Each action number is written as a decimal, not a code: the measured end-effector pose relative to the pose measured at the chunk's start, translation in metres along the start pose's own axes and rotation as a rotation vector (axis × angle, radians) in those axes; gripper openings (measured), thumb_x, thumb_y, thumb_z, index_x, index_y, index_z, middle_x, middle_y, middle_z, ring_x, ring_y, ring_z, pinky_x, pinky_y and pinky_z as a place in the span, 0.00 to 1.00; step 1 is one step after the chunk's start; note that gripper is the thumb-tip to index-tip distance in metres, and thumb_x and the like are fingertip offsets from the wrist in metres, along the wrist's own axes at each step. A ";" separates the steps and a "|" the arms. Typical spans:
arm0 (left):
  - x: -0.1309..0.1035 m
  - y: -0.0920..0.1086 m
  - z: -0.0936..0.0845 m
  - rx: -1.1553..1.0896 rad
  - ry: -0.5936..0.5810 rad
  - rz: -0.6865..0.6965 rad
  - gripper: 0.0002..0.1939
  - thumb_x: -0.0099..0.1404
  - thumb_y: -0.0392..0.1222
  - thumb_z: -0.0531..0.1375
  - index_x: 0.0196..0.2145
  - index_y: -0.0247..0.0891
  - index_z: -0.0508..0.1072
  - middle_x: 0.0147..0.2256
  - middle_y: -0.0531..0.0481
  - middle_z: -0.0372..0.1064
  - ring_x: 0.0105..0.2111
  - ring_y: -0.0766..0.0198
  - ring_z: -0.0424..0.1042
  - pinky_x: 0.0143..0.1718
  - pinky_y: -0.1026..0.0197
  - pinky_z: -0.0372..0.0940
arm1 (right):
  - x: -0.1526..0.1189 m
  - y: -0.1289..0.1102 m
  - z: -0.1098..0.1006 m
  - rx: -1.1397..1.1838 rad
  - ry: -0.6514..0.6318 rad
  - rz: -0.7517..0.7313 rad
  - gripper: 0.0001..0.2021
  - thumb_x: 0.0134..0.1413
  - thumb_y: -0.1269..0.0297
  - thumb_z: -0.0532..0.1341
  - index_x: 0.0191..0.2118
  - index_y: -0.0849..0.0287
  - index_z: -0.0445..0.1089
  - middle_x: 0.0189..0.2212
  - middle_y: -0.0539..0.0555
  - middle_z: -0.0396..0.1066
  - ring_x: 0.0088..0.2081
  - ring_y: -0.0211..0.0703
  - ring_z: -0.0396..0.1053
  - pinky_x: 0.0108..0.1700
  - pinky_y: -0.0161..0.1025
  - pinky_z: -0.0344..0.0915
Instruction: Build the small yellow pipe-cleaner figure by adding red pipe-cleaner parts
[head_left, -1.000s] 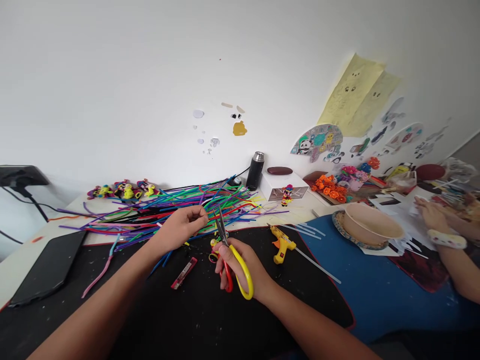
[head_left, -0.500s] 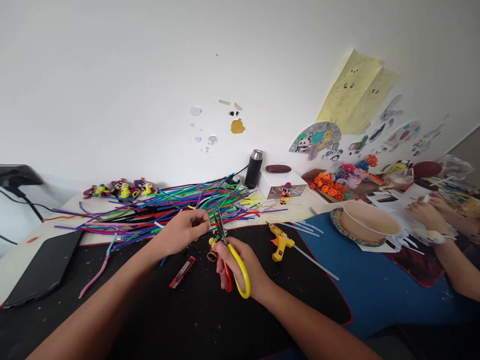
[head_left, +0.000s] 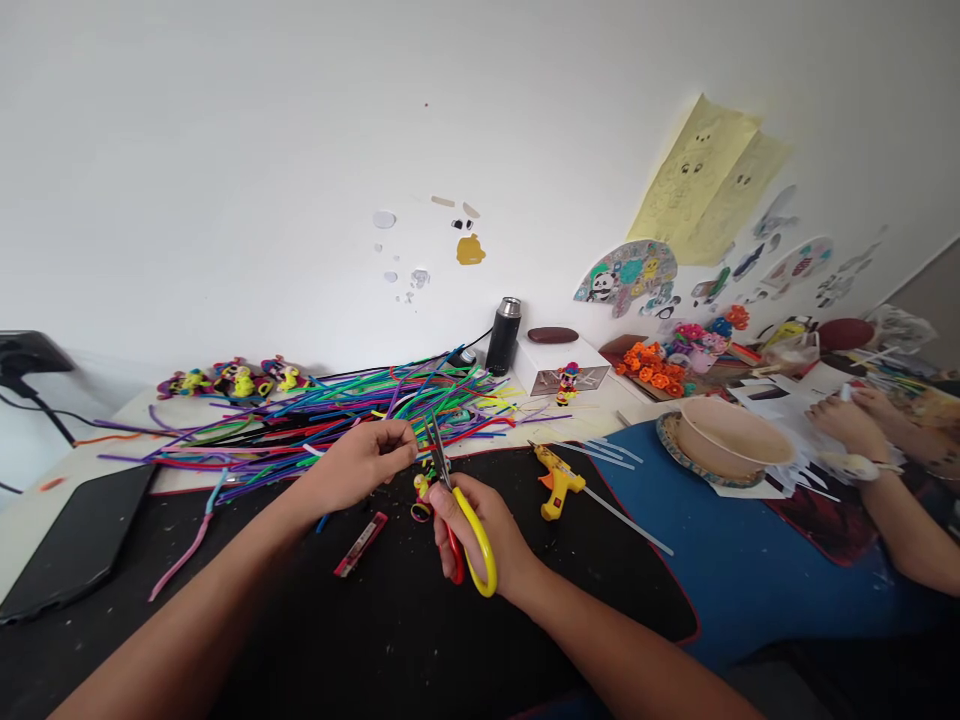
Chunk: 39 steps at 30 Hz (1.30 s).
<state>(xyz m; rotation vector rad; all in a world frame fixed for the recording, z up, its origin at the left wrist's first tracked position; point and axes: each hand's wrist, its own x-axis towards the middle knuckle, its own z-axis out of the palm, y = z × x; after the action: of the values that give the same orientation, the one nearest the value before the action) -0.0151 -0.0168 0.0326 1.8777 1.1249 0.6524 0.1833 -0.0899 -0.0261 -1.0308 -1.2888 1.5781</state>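
Note:
My right hand (head_left: 484, 530) grips a pair of scissors (head_left: 475, 545) with one yellow and one red handle, its blades pointing up and slightly parted. Just left of the blade tips, my left hand (head_left: 367, 458) is closed in a pinch; whatever it holds is too small to make out. Below the blades, partly covered by my right hand, lies a small yellow and pink figure (head_left: 421, 497) on the black mat (head_left: 300, 640). A heap of coloured pipe cleaners (head_left: 352, 400) spreads behind both hands.
A yellow glue gun (head_left: 555, 482) with a glue stick lies to the right. Behind stand a black thermos (head_left: 503, 338) and white box (head_left: 562, 365). Small figures (head_left: 232, 380) sit back left, near a black tablet (head_left: 79, 540). A co-worker's hands (head_left: 855, 425) are beyond a pink bowl (head_left: 735, 440).
The whole view has shifted slightly. Both hands keep nearly the same pose, with the scissor blades still beside my left fingertips.

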 end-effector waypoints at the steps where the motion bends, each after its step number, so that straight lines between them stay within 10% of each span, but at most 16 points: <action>1: 0.000 0.000 0.000 -0.013 0.000 0.006 0.15 0.65 0.53 0.60 0.28 0.39 0.69 0.23 0.58 0.61 0.24 0.65 0.60 0.28 0.62 0.55 | 0.000 -0.001 0.000 -0.001 0.006 -0.005 0.28 0.59 0.32 0.62 0.35 0.57 0.64 0.19 0.42 0.65 0.12 0.32 0.63 0.14 0.29 0.56; 10: 0.003 0.000 -0.008 -0.154 0.100 -0.001 0.31 0.67 0.72 0.55 0.31 0.38 0.74 0.22 0.54 0.65 0.22 0.64 0.64 0.25 0.62 0.61 | -0.001 -0.004 0.001 -0.009 0.028 -0.002 0.29 0.57 0.30 0.62 0.35 0.57 0.64 0.19 0.42 0.64 0.12 0.32 0.62 0.13 0.28 0.56; 18: -0.003 0.000 0.003 -0.095 -0.164 0.003 0.26 0.65 0.67 0.63 0.35 0.38 0.75 0.28 0.53 0.70 0.27 0.63 0.67 0.28 0.63 0.62 | 0.000 0.000 0.000 -0.023 0.020 -0.022 0.28 0.59 0.32 0.62 0.33 0.56 0.62 0.19 0.42 0.64 0.12 0.32 0.62 0.14 0.28 0.56; 39: -0.003 0.005 0.002 -0.263 -0.204 -0.125 0.32 0.63 0.74 0.60 0.31 0.38 0.71 0.26 0.54 0.66 0.24 0.66 0.64 0.23 0.65 0.55 | -0.002 0.006 0.000 -0.079 0.048 0.008 0.29 0.59 0.31 0.61 0.35 0.57 0.64 0.21 0.42 0.64 0.13 0.30 0.62 0.14 0.28 0.56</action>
<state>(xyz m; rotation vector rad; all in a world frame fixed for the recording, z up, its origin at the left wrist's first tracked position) -0.0128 -0.0215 0.0363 1.5969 0.9657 0.4986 0.1837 -0.0925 -0.0320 -1.1179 -1.3250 1.5093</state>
